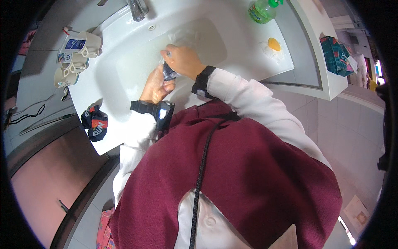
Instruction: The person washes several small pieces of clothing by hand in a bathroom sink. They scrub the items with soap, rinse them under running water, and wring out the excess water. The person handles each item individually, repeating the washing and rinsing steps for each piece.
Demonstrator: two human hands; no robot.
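Standing beside the left edge of the sink (253, 62) are pale cups (93, 41), one with a toothbrush in it. On the rim below them lies a dark bundle (94, 122) with a red patch, apart from both hands and clear of the water. The left hand (154, 85) is palm up over the basin, its fingers curled against the lower part of a small dark wet cloth (169, 74); how firmly it presses cannot be told. The cloth is between the two hands, near the middle of the basin, above cloudy water (132, 62). The right hand (184, 61) is closed in a fist around the cloth's upper part, knuckles up. Sound practice here, in my judgement, is to keep the left hand as a steady base, rub with the right in short strokes, and turn the cloth often so that no patch is missed; a loose hold risks dropping it. The tap (139, 11) is above the basin, and something whitish lies in the water beyond the right hand, its kind unclear. Farther right, a green soap bottle (262, 11) and a yellow soap bar (273, 44) with suds stand within easy reach, should more lather be needed.
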